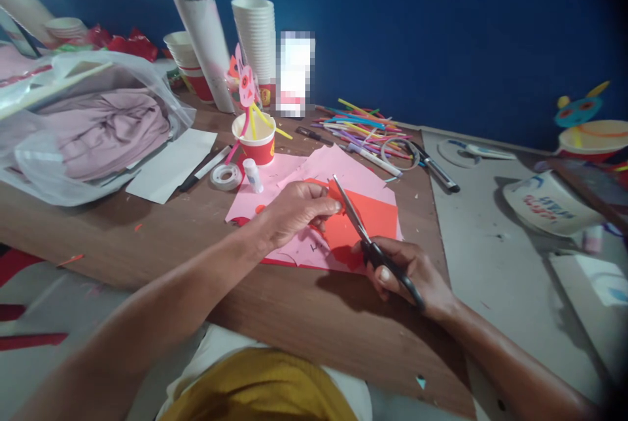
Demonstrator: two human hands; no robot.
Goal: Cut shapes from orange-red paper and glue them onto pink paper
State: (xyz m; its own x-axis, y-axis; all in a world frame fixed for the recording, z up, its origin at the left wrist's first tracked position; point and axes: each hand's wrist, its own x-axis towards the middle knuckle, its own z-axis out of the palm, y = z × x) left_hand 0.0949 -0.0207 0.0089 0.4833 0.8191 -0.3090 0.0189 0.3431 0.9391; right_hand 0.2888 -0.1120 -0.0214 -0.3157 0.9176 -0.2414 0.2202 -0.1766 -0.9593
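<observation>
My right hand (412, 274) is closed around the black handles of a pair of scissors (360, 228). The blades point up and left into an orange-red sheet of paper (373, 221). My left hand (297, 210) pinches a small piece of that orange-red paper at the blade tips. Both hands hover over pink paper sheets (294, 172) that lie on the brown wooden table (304, 316).
Behind the paper stand a red paper cup with a pink paper figure (255, 136), a glue stick (253, 176) and a tape roll (226, 176). Coloured straws (360, 128) and pens (436, 172) lie to the right. A plastic bag of cloth (93, 127) fills the left; cup stacks (255, 42) stand at the back.
</observation>
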